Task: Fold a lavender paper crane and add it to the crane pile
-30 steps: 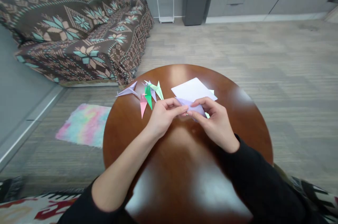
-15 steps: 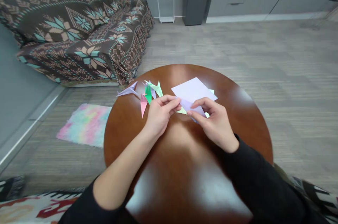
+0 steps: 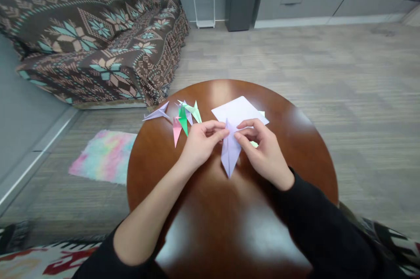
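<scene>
Between my two hands is a folded piece of lilac origami paper (image 3: 230, 156), long and diamond-shaped, with one point toward me and the other away. My left hand (image 3: 205, 139) pinches its left edge near the middle between thumb and fingers. On the opposite edge, my right hand (image 3: 260, 145) grips it with thumb and forefinger. Just beyond my hands lies a stack of pale lilac square sheets (image 3: 241, 110), with bits of light green paper (image 3: 262, 113) showing from under it.
Several folded paper cranes lie on the round brown table (image 3: 295, 160) at the far left: lilac (image 3: 157, 113), pink (image 3: 176, 130), green (image 3: 183, 121) and pale green (image 3: 196, 112). A patterned sofa (image 3: 108, 47) and a pastel rug (image 3: 103, 156) are beyond the table's left side.
The lilac folded paper has turned from lying slanted between my hands to pointing lengthwise toward me, its diamond shape now in sight. Both hands still hold it.
</scene>
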`<state>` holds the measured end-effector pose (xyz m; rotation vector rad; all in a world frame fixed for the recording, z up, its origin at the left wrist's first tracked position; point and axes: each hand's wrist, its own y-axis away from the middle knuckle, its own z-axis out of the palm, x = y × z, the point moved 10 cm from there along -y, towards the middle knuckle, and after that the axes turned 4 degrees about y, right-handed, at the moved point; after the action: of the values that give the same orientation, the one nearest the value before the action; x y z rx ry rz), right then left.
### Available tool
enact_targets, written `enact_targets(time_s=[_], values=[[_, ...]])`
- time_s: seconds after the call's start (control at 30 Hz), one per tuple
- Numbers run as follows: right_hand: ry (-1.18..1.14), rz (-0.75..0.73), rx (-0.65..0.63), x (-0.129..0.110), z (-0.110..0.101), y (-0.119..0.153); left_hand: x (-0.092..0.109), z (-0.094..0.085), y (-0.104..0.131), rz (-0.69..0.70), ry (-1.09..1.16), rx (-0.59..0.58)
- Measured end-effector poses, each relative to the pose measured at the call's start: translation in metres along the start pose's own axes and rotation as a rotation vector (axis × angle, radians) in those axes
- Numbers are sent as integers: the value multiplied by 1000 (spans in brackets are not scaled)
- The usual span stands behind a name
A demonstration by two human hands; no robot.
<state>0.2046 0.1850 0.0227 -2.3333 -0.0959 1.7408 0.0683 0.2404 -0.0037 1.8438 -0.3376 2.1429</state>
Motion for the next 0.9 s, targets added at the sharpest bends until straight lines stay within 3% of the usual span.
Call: enact_targets(time_s=[0.17,0.43,0.77,0.9], values=[[-188,41,47,10,-5,-3,5,18,6,-9,-108,-134],[-141,-17,121,2,-13,0,4,24,8,-25,-35,-147],[-212,33,156,7,-17,-2,4,25,9,-5,-51,-129],[-288,110,79,14,-8,-3,9,24,10,50,-51,-95]])
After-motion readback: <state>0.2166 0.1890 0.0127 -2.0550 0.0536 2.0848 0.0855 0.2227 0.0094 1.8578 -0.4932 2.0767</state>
